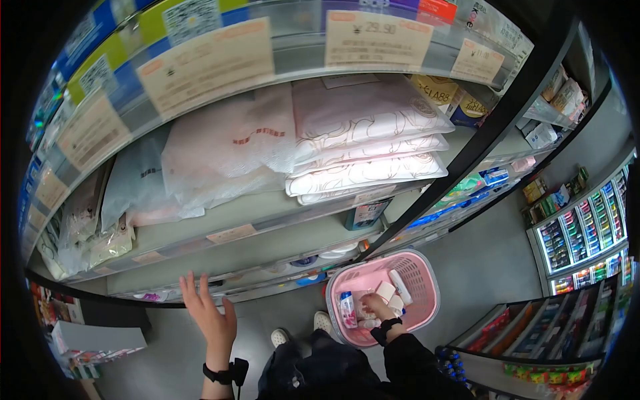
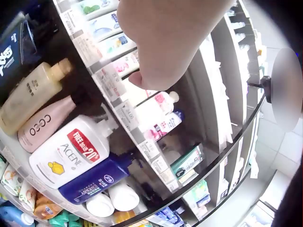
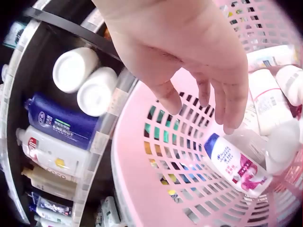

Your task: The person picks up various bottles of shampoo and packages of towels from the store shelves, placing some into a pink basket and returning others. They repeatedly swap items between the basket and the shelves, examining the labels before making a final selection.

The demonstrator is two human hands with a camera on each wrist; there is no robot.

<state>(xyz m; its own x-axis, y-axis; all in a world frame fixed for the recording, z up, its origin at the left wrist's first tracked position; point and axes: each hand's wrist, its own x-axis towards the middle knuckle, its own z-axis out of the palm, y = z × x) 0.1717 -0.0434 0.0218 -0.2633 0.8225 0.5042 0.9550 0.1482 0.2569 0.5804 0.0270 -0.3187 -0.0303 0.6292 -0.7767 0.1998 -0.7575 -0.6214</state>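
My left hand (image 1: 212, 320) is raised in front of the lower shelves with its fingers straight and spread, holding nothing. In the left wrist view part of that hand (image 2: 165, 42) overlaps a shelf of bottles. My right hand (image 1: 378, 307) reaches down inside a pink plastic basket (image 1: 432, 293), its fingers loosely bent. The right wrist view shows nothing between those fingers (image 3: 232, 104), just above a white shampoo bottle (image 3: 239, 165) with a blue cap and pink print. Several white bottles and boxes lie beside it, among them a white bottle (image 3: 268, 94).
Shelves with price tags (image 1: 379, 40) curve ahead, bearing white packages (image 1: 367, 127) and bagged goods (image 1: 227, 140). A black shelf post (image 1: 480, 133) slants down near the basket. Pump bottles (image 2: 71, 151) stand on a lower shelf. My shoes (image 1: 280, 337) are beside the basket; another display rack (image 1: 533, 333) stands right.
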